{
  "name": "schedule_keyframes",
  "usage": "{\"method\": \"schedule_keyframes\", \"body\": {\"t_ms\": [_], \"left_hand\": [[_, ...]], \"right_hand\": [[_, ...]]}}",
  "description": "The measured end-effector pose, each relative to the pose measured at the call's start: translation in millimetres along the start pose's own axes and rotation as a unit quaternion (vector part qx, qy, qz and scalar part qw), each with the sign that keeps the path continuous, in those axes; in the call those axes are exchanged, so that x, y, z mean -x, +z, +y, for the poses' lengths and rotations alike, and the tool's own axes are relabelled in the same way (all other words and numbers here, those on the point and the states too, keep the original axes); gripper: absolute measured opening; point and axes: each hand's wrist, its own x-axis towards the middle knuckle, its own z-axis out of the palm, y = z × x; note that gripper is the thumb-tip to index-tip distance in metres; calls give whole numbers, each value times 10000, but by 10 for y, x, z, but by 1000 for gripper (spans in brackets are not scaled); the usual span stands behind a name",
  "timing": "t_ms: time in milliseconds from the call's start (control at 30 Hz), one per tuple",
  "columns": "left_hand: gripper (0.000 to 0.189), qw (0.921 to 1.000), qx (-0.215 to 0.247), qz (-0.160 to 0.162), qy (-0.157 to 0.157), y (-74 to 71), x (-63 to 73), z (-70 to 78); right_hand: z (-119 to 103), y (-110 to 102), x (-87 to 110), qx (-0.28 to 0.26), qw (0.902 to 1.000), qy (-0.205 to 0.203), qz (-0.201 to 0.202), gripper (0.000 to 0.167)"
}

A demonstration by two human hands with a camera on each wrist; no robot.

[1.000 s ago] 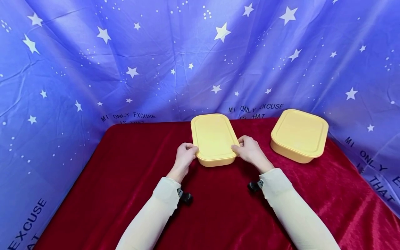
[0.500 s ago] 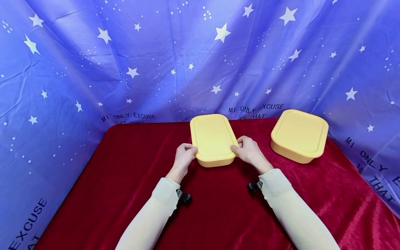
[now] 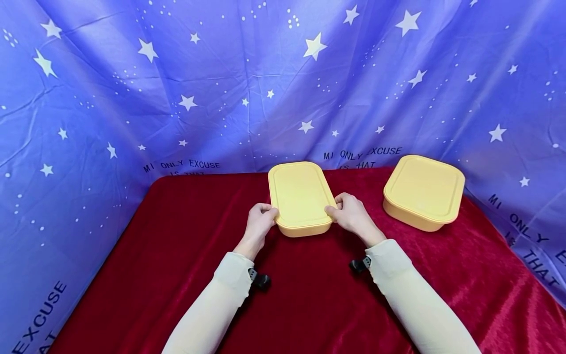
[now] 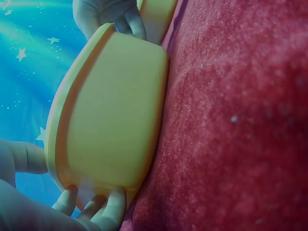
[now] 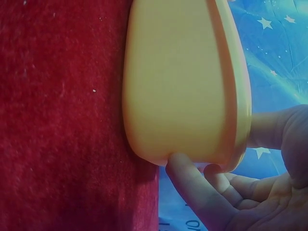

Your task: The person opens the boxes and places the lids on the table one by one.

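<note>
A rectangular yellow lidded food container sits near the back of the red cloth, its lid on. At its near left corner my left hand grips it, thumb on the lid's rim and fingers against the side wall, as the left wrist view shows. My right hand grips the near right side the same way, and in the right wrist view its thumb lies on the rim with fingers touching the wall. The container's base appears to rest on the cloth. Its inside is hidden by the lid.
A second, squarer yellow lidded container stands to the right of my right hand. Red velvety cloth covers the table. A blue curtain with white stars hangs right behind the table's back edge.
The held container and both hands have shifted very slightly left and a touch toward me. The grip is the same, and the second container has stayed put.
</note>
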Motion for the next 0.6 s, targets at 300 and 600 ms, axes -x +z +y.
{"method": "schedule_keyframes", "body": {"t_ms": [300, 600], "left_hand": [[24, 10000, -18, 29, 5, -20, 0, -18], [22, 9999, -15, 90, 63, -25, 6, -22]], "right_hand": [[-10, 18, 8, -7, 10000, 10, -37, 34], [7, 49, -3, 14, 10000, -58, 40, 31]]}}
